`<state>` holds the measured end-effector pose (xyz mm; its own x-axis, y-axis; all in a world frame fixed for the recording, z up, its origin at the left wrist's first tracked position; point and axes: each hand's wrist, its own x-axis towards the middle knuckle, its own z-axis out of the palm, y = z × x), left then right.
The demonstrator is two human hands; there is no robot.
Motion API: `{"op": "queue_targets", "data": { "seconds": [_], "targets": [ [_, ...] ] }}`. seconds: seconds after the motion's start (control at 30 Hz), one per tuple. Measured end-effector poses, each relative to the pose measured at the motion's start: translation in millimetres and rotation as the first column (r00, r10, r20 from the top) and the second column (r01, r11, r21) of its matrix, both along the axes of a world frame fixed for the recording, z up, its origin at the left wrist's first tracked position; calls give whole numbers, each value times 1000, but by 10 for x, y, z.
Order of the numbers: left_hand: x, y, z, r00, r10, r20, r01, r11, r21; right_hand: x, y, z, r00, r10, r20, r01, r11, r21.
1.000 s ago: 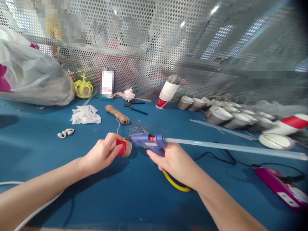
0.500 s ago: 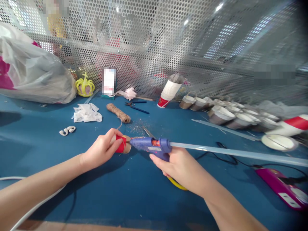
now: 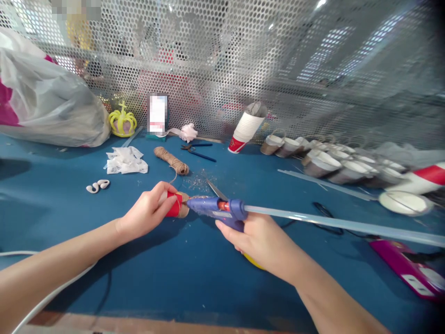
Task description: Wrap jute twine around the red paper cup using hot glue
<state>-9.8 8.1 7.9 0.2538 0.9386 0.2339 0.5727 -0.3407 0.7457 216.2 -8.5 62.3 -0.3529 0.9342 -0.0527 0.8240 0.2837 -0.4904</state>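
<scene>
The left hand (image 3: 148, 208) grips a red cup (image 3: 172, 207), tilted sideways at its fingertips. The right hand (image 3: 259, 236) grasps a blue glue gun (image 3: 216, 207), nozzle at the cup's brown end. Behind the blue desk (image 3: 167, 278) stands a perforated metal screen (image 3: 201, 69); a leaning cup stack (image 3: 247, 127) holds something grey, unclear.

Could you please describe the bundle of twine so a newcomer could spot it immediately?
On the blue table, look just beyond the left hand. The bundle of twine lies between the white sheets and the pliers; unlike either, it is brown and wound.
</scene>
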Motion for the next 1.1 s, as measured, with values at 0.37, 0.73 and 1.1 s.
{"op": "queue_targets", "data": {
  "seconds": [0.37,0.73,1.1],
  "targets": [
    [9,-42,-17,996,-45,-71,49,998,51,-41,71,13,997,-42,-60,40,999,-36],
    [18,-55,2,990,-65,-127,80,990,117,-94,132,6,985,-26,-172,14,998,-68],
    [10,-40,-5,994,-43,-99,50,996,70,-67,98,18,985,-23,-173,11,998,-67]
  ]
}}
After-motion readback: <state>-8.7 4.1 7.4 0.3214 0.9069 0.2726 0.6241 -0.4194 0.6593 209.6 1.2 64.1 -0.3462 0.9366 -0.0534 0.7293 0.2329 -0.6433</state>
